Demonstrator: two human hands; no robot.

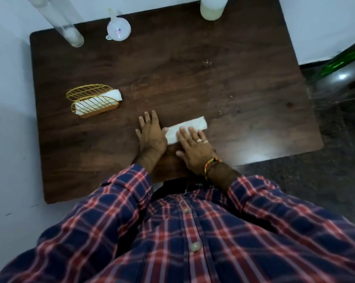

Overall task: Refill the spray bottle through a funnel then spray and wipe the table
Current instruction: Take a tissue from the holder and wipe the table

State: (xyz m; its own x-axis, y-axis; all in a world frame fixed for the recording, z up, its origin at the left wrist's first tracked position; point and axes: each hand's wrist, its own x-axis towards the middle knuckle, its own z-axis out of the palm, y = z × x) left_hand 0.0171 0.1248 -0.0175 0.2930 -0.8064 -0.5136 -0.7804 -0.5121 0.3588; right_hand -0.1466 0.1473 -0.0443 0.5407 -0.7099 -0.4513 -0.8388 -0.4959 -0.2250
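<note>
Plaid shirt [172,231]; both hands flat: R hand [194,149] on napkin [189,125], L hand [151,134] beside.

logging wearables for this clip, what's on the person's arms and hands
Both arms wear long checked sleeves in navy, red and white, with the left sleeve and the right sleeve ending above the wrists. The right hand has rings on two fingers and a beaded wrist band in orange, yellow and dark colours. The left hand wears nothing visible.
</note>
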